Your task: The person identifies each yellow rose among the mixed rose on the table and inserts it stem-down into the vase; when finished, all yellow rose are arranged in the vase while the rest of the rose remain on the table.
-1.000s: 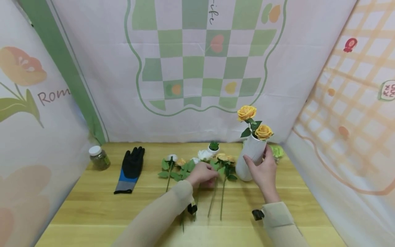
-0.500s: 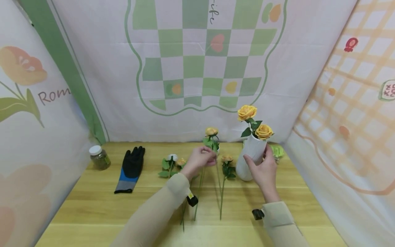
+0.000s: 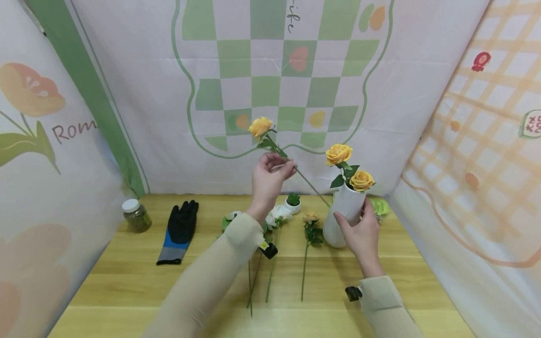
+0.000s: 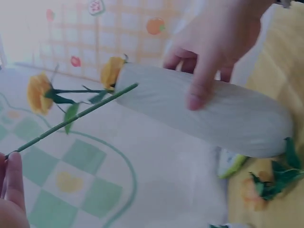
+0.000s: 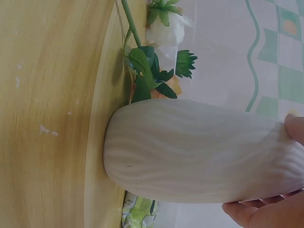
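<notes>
Left hand (image 3: 268,182) pinches a rose (image 3: 260,127), probably light, best held by its stiff-looking stem (image 3: 313,187); right hand (image 3: 360,232) grips the vase (image 3: 345,205).

We wear long beige sleeves (image 3: 198,281) with broad cuffs (image 3: 381,296); a small black block (image 3: 353,294) sits by our right wrist, and a second black block (image 3: 269,251) with a yellow mark (image 3: 264,245) by our left.

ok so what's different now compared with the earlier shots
The left hand has taken hold of a yellow rose and lifted it off the table; the bloom now leans left, the stem slanting down toward the vase. Unchanged: the right hand gripping the vase, the two yellow roses in it, the glove and the jar.
</notes>
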Demonstrator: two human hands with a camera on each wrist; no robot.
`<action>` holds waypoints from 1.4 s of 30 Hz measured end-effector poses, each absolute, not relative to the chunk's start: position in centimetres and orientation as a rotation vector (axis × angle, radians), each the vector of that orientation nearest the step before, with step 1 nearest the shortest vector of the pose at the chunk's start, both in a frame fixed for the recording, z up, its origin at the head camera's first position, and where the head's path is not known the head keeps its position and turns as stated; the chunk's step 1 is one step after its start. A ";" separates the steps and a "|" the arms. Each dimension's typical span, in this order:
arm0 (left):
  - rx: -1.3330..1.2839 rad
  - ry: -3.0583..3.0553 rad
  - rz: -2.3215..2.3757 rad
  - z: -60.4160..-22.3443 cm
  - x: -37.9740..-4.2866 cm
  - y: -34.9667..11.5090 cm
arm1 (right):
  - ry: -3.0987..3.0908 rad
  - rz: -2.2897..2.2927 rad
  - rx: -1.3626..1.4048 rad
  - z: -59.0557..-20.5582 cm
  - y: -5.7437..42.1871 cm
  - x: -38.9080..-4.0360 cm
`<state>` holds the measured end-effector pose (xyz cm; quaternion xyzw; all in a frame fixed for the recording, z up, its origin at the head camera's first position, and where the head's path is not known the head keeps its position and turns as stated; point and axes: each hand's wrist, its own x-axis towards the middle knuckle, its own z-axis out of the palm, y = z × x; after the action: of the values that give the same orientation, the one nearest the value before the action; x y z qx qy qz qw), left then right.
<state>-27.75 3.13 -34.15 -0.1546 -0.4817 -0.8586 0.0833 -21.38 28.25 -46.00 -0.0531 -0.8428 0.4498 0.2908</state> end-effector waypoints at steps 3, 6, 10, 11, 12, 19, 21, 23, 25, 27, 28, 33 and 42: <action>-0.526 -1.354 -2.509 -32.3 -27.7 3.6 | -2.247 1.200 -0.142 -45.9 28.2 -21.3; -0.594 -1.328 -2.429 -30.8 -27.7 4.2 | -2.247 1.210 -0.143 -45.9 28.2 -21.2; -0.649 -1.420 -2.220 -29.8 -27.8 5.5 | -2.251 1.210 -0.144 -45.9 28.2 -21.3; -0.660 -1.450 -2.162 -29.8 -27.8 5.8 | -2.250 1.208 -0.143 -46.0 28.2 -21.3; -0.670 -1.476 -2.112 -29.8 -27.8 6.1 | -2.249 1.206 -0.142 -46.0 28.2 -21.3; -0.762 -1.545 -1.971 -30.8 -27.4 8.4 | -2.245 1.212 -0.140 -46.0 28.3 -21.3; -0.789 -1.559 -1.939 -31.1 -27.3 9.0 | -2.247 1.208 -0.136 -46.0 28.3 -21.3; -0.812 -1.586 -1.895 -31.4 -27.3 9.4 | -2.251 1.201 -0.131 -46.0 28.4 -21.3; -0.838 -1.615 -1.856 -31.7 -27.2 9.8 | -2.254 1.193 -0.126 -46.0 28.4 -21.3; -0.851 -1.644 -1.822 -31.9 -27.2 10.1 | -2.255 1.190 -0.125 -46.0 28.4 -21.2; -0.850 -1.663 -1.806 -32.0 -27.2 10.2 | -2.256 1.190 -0.126 -46.0 28.4 -21.2; -0.814 -1.714 -1.791 -32.7 -27.3 10.8 | -2.255 1.192 -0.132 -46.1 28.4 -21.2; -0.663 -1.789 -1.793 -34.0 -27.4 11.4 | -2.253 1.183 -0.129 -46.0 28.3 -21.2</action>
<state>-27.43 11.41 -33.98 -0.2445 -0.6599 -0.6617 0.2587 -21.18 28.32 -46.01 -0.0484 -0.8455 0.4440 0.2926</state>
